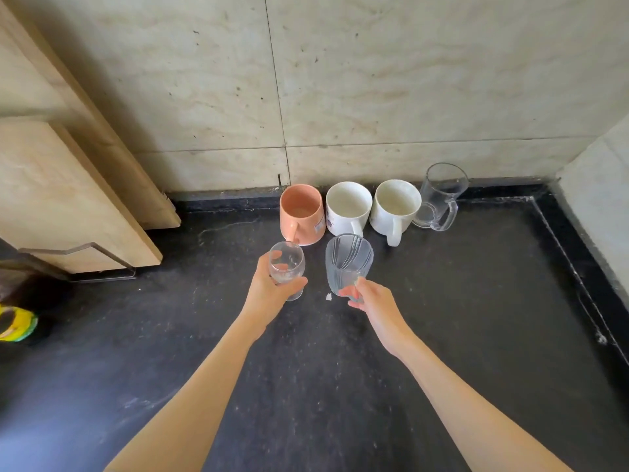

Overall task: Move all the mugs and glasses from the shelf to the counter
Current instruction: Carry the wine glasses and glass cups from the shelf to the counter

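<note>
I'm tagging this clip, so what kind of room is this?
Most likely a home kitchen: a dark stone counter runs into a tiled wall, with mugs like the peach mug and a glass mug lined up along it.

Soft even daylight, faint shadows, sharp centre, wide-angle bending at edges
</note>
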The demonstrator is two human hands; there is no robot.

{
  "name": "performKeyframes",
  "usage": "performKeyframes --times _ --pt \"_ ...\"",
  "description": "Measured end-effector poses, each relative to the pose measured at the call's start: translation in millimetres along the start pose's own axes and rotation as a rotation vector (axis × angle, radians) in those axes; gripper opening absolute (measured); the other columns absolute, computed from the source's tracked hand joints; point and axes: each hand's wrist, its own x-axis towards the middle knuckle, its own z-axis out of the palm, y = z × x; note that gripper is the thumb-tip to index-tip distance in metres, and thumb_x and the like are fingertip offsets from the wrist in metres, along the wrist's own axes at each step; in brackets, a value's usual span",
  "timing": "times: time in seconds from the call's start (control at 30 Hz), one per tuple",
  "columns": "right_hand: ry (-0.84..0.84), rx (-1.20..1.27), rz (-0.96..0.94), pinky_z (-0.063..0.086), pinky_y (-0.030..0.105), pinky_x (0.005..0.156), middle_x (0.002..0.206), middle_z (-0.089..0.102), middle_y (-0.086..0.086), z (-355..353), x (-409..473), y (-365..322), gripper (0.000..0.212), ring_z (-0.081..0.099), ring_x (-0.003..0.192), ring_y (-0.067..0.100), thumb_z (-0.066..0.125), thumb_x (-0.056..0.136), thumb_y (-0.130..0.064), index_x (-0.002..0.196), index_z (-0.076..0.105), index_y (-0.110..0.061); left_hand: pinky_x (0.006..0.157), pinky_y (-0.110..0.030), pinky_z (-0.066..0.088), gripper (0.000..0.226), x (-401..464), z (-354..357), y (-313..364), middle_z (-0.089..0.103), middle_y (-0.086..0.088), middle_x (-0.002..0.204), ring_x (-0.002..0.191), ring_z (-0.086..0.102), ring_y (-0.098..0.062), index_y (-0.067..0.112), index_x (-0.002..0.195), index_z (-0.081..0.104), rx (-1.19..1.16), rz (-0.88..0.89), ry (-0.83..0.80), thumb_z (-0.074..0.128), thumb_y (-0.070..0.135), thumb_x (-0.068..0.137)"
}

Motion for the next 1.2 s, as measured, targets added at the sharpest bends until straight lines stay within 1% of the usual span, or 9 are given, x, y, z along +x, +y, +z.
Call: performKeyframes --times 0.07,0.23,0.4,0.53,0.7,0.9,1.0,1.13,1.2 --pt "-0.015 0.004 -0.024 0.036 0.038 0.104 0.111 0.066 0.006 0 0 -1 0.04 0.055 0.108 0.023 0.037 0.087 -0.014 0.053 0.057 -0.02 0.064 -0.007 0.04 0.065 1 1 0 0.051 0.003 0.122 0.103 0.055 -0.013 0.023 0.129 0.038 0.003 0.004 0.017 0.073 0.019 0.074" --pt "-0.053 -0.058 -0.063 0.032 0.038 0.106 0.121 0.06 0.008 1 5 1 0.045 0.051 0.116 0.023 0.035 0.092 -0.017 0.052 0.053 -0.024 0.067 -0.007 0.039 0.067 9 7 -3 0.052 0.001 0.125 0.107 0.053 -0.015 0.022 0.129 0.038 0.013 0.035 0.026 0.074 0.019 0.073" --pt "-0.069 -0.062 -0.064 0.029 0.037 0.106 0.108 0.062 -0.007 2 16 3 0.035 0.05 0.11 0.016 0.035 0.093 -0.02 0.062 0.048 -0.012 0.072 -0.01 0.042 0.067 17 10 -3 0.052 0.001 0.125 0.108 0.054 -0.014 0.023 0.13 0.037 -0.025 0.046 0.029 0.073 0.017 0.074" --pt "-0.048 -0.057 -0.105 0.038 0.021 0.089 0.1 0.061 -0.008 3 14 4 0.037 0.053 0.102 0.014 0.035 0.096 -0.025 0.067 0.056 -0.017 0.061 -0.003 0.045 0.064 18 12 -1 0.053 -0.002 0.124 0.106 0.055 -0.015 0.02 0.129 0.039 -0.032 0.085 0.019 0.073 0.013 0.075" --pt "0.022 -0.197 -0.122 0.041 0.032 0.095 0.115 0.054 0.001 -2 6 3 0.023 0.053 0.104 0.016 0.036 0.095 -0.039 0.094 0.053 -0.024 0.078 -0.011 0.044 0.071 7 7 -2 0.048 -0.002 0.136 0.116 0.051 -0.017 0.021 0.135 0.034 -0.075 -0.006 -0.009 0.073 0.02 0.076" --pt "0.121 -0.351 -0.343 0.035 0.025 0.09 0.127 0.051 0.005 -15 -32 -6 0.035 0.049 0.109 0.013 0.043 0.094 -0.034 0.119 0.051 -0.012 0.104 -0.039 0.035 0.083 -36 -14 4 0.028 -0.005 0.152 0.134 0.035 -0.025 0.024 0.144 0.016 0.06 -0.094 0.048 0.067 0.035 0.08" --pt "0.097 -0.418 -0.544 0.037 0.026 0.091 0.124 0.053 0.005 -6 -70 -33 0.036 0.05 0.112 0.016 0.045 0.093 -0.032 0.122 0.05 -0.011 0.106 -0.039 0.032 0.074 -77 -40 15 0.025 -0.003 0.153 0.137 0.03 -0.022 0.029 0.144 0.019 0.182 0.037 0.155 0.06 0.042 0.083" --pt "-0.013 -0.559 -0.87 0.044 0.033 0.083 0.104 0.056 -0.002 21 -117 -75 0.031 0.047 0.095 0.01 0.048 0.09 -0.034 0.115 0.051 -0.016 0.112 -0.042 0.02 0.069 -130 -83 32 0.023 -0.001 0.154 0.141 0.017 -0.021 0.032 0.144 0.019 0.389 0.275 0.274 0.052 0.047 0.086" --pt "-0.051 -0.684 -0.989 0.036 0.033 0.094 0.115 0.054 -0.002 44 -139 -86 0.043 0.047 0.111 0.017 0.049 0.089 -0.038 0.125 0.047 -0.014 0.116 -0.045 0.015 0.07 -161 -110 34 0.021 0.0 0.155 0.143 0.012 -0.021 0.032 0.145 0.016 0.49 0.344 0.372 0.048 0.05 0.087"
